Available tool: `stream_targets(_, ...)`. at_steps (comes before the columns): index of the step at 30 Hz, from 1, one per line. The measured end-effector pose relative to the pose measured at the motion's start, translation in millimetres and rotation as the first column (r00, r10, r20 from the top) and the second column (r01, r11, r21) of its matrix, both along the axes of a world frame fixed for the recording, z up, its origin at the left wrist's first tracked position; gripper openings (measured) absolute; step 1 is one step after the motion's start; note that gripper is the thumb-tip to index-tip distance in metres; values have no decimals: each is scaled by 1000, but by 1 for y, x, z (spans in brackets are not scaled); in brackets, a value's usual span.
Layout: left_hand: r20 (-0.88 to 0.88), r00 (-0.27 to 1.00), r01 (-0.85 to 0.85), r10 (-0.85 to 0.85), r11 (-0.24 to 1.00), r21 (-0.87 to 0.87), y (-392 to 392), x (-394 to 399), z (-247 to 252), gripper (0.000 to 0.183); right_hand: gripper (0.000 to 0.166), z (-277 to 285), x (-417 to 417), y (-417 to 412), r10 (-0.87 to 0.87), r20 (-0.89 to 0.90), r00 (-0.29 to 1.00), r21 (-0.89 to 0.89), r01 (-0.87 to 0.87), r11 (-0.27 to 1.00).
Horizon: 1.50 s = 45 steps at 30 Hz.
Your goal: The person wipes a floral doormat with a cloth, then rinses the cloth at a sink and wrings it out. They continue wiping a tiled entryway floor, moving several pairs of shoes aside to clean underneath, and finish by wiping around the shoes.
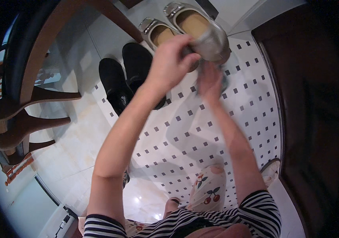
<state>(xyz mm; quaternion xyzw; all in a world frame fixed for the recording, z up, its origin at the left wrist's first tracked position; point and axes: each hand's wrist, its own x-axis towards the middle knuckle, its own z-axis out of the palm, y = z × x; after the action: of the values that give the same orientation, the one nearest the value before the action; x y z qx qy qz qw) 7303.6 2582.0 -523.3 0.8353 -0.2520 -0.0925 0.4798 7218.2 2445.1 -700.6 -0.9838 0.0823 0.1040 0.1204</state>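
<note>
My left hand (174, 61) pinches the side of a silver ballet flat (212, 44) with a tan insole and a shiny buckle on its toe. The shoe is tilted, its heel towards me. Its matching flat (160, 32) lies beside it, partly covered by my left hand. Just below the heel is my right hand (211, 78), blurred, holding a grey-green cloth (224, 84) that shows at both sides of the fingers. A pair of black shoes (110, 77) stands to the left of my left hand.
Dark wooden furniture legs (50, 96) reach in from the left. A dark brown door (312, 119) borders the right side. White floor tiles (184, 148) with small dark squares lie below. Another light shoe (270, 172) sits by the door frame.
</note>
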Motion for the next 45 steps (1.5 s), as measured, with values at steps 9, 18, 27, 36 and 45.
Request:
stream_targets(9, 353, 933, -26, -75, 962, 273, -96, -45, -93, 18, 53, 0, -185, -79, 420, 11, 907, 238, -410, 880)
stream_targets(18, 143, 974, 116, -174, 933, 341, -31, -64, -62, 77, 48, 0, -130, -127, -68, 308, 949, -19, 78, 997)
stream_targets(27, -65, 854, -321, 516, 623, 714, 185, -79, -77, 63, 65, 3, -248, 108, 209, -94, 973, 68, -203, 977)
stream_targets(36, -166, 842, -349, 514, 752, 559, 222, -58, -113, 36, 61, 7, -66, 116, 137, 234, 963, 66, -156, 986)
stream_targets(45, -218, 743, -392, 633, 675, 625, 387, -192, 73, 30, 52, -20, 98, 241, 349, 300, 888, -28, -357, 934)
